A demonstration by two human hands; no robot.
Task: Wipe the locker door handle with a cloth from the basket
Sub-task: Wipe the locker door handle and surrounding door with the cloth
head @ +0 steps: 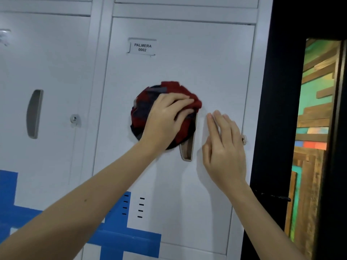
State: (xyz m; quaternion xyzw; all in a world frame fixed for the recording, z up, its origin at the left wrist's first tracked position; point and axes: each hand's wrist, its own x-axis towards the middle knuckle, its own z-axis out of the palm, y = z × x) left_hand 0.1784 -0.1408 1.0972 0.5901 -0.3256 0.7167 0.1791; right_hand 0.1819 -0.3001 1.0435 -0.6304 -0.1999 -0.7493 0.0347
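Observation:
A bunched red and dark blue cloth (146, 107) lies against the white locker door (187, 62), over the upper part of its recessed vertical handle (187, 149). My left hand (165, 119) grips the cloth, fingers curled round its right side. Only the handle's lower end shows below the cloth. My right hand (223, 145) lies flat on the door just right of the handle, fingers straight and pointing up. The basket is out of view.
A label reading PALMERA 0002 (142, 47) sits above the cloth. A keyhole (244, 139) peeks out beside my right hand. The neighbouring locker on the left has its own handle (34, 113) and lock (74, 119). A dark frame (277, 109) borders the right.

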